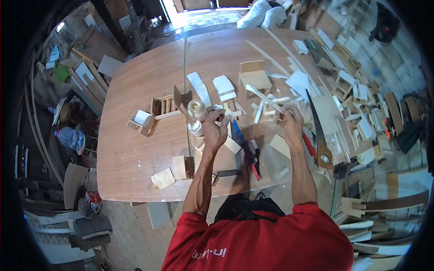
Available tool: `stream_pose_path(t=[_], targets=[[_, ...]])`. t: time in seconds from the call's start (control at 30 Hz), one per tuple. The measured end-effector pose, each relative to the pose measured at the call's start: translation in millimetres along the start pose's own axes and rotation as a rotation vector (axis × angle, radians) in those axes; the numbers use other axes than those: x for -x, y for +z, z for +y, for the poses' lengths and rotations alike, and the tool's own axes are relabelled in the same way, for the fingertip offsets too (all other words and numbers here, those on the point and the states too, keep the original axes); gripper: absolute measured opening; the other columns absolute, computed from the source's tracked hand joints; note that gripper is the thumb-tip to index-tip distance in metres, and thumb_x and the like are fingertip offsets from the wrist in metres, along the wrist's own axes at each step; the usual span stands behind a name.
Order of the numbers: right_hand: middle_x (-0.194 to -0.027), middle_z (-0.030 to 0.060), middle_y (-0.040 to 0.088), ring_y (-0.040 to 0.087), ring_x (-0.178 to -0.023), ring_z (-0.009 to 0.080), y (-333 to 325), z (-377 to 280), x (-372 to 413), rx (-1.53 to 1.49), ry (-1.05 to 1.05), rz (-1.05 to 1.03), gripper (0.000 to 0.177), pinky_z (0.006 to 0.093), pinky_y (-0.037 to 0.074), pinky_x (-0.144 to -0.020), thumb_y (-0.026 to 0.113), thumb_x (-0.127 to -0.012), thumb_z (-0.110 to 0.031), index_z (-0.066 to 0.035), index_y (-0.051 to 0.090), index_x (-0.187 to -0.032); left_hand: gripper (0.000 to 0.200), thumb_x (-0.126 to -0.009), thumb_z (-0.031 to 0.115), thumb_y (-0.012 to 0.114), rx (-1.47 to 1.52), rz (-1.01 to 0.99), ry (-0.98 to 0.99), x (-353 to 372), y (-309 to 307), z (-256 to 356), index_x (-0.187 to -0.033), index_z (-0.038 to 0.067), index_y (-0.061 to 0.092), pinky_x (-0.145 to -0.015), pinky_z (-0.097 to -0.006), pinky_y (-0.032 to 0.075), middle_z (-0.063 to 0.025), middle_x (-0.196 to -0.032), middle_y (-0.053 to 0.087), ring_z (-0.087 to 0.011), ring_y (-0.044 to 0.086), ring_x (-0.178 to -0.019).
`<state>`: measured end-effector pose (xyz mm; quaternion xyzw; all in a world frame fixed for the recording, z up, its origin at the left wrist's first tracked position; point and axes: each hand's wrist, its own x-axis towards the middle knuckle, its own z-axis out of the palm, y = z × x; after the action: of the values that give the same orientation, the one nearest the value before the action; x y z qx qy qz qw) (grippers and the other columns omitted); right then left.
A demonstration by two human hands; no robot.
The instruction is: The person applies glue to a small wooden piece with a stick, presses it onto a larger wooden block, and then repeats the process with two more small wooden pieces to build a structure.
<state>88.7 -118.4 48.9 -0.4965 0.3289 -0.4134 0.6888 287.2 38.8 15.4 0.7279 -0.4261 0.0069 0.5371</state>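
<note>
My left hand [216,127] is over the middle of the table with its fingers curled together. What it pinches, if anything, is too small to make out. Just left of it stand a glass jar [196,107] and a white bottle [195,128]. My right hand [290,119] closes on the near end of a pale wooden strip [263,95], which slants up toward the far left. Short wood offcuts lie below and between both hands. A small wooden chair [254,76] stands beyond the strip.
On the brown table [140,90] are a small slatted wooden piece [165,107], wood blocks [163,178] and blue-and-red tools [248,153]. A handsaw [320,135] lies at the right edge. Wood scraps pile up along the right wall. A water bottle [71,137] is at left.
</note>
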Motion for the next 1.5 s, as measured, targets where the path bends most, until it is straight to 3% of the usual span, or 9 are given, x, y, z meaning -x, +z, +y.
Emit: stream_pose_path(t=[0.07,0.2,0.37,0.47,0.6,0.7,1.23,1.4,1.5], targets=[[-0.092,0.008,0.065,0.062,-0.078,0.0119,-25,-5,31,-0.194,0.054,0.046,0.019,0.0247,0.055,-0.064,0.056,-0.095,-0.011,-0.003,0.057,-0.112,0.024,-0.083,0.015,0.069,0.401,-0.095,-0.181,7,15,22,-0.101,0.0,0.065,-0.065,-0.027,0.042,-0.0038,-0.079,0.06,-0.0111,0.049,-0.069],[-0.091,0.0079,0.065,0.062,-0.076,0.0116,-80,-2,88,-0.374,0.17,0.036,0.015,0.025,0.054,-0.062,0.057,-0.094,-0.011,-0.003,0.061,-0.106,0.018,-0.089,0.011,0.063,0.617,-0.201,-0.233,29,39,78,-0.103,0.001,0.065,-0.064,-0.0225,0.039,0.0018,-0.084,0.058,-0.0056,0.047,-0.071],[-0.087,0.0075,0.065,0.06,-0.067,0.0118,-125,-20,149,-0.325,0.178,0.008,0.016,0.0255,0.052,-0.059,0.054,-0.095,-0.011,-0.004,0.058,-0.109,0.019,-0.087,0.01,0.065,0.618,-0.363,-0.268,59,71,108,-0.103,0.0,0.064,-0.075,-0.0237,0.044,-0.0006,-0.088,0.062,-0.0087,0.054,-0.08],[-0.081,0.0053,0.062,0.055,-0.065,0.0084,-140,-34,169,0.152,-0.047,-0.006,0.03,0.0237,0.047,-0.057,0.048,-0.098,-0.01,-0.002,0.053,-0.127,0.019,-0.086,0.009,0.065,0.595,-0.385,-0.241,77,84,133,-0.104,0.0,0.065,-0.074,-0.0243,0.045,-0.0015,-0.089,0.064,-0.009,0.055,-0.08],[-0.083,0.0029,0.057,0.051,-0.067,0.0076,-168,-30,184,0.396,-0.218,0.048,0.034,0.0229,0.046,-0.059,0.047,-0.098,-0.004,-0.012,0.058,-0.129,0.02,-0.086,0.009,0.065,0.588,-0.413,-0.204,97,97,151,-0.104,0.0,0.065,-0.074,-0.0245,0.045,-0.0018,-0.092,0.064,-0.0091,0.056,-0.081],[-0.083,0.0029,0.056,0.051,-0.068,0.0087,-179,-35,186,0.523,-0.347,0.022,0.036,0.0234,0.046,-0.059,0.048,-0.096,0.0,-0.011,0.059,-0.128,0.021,-0.086,0.009,0.065,0.596,-0.425,-0.186,101,105,159,-0.104,-0.001,0.065,-0.074,-0.0247,0.045,-0.0028,-0.093,0.064,-0.0093,0.055,-0.081],[-0.088,0.007,0.056,0.055,-0.066,0.0105,-196,-48,189,0.539,-0.393,0.101,0.032,0.0235,0.047,-0.053,0.055,-0.091,0.0,-0.01,0.065,-0.12,0.019,-0.085,0.005,0.066,0.558,-0.566,-0.108,102,131,172,-0.103,0.0,0.067,-0.073,-0.0238,0.044,-0.0011,-0.089,0.063,-0.0088,0.055,-0.078],[-0.087,0.0059,0.057,0.055,-0.064,0.0107,-201,-41,181,0.788,-0.652,0.244,0.033,0.0226,0.049,-0.053,0.056,-0.09,0.001,-0.012,0.066,-0.119,0.02,-0.084,0.005,0.065,0.57,-0.638,-0.134,103,132,167,-0.103,0.0,0.068,-0.071,-0.0247,0.044,-0.0021,-0.085,0.064,-0.0091,0.054,-0.076],[-0.084,0.0062,0.057,0.056,-0.066,0.0115,-200,-38,182,0.567,-0.484,0.287,0.033,0.0238,0.049,-0.054,0.056,-0.09,0.002,-0.012,0.066,-0.118,0.019,-0.084,0.004,0.065,0.61,-0.62,-0.156,105,131,170,-0.103,0.001,0.068,-0.071,-0.0246,0.044,-0.0021,-0.085,0.064,-0.0085,0.054,-0.076]])
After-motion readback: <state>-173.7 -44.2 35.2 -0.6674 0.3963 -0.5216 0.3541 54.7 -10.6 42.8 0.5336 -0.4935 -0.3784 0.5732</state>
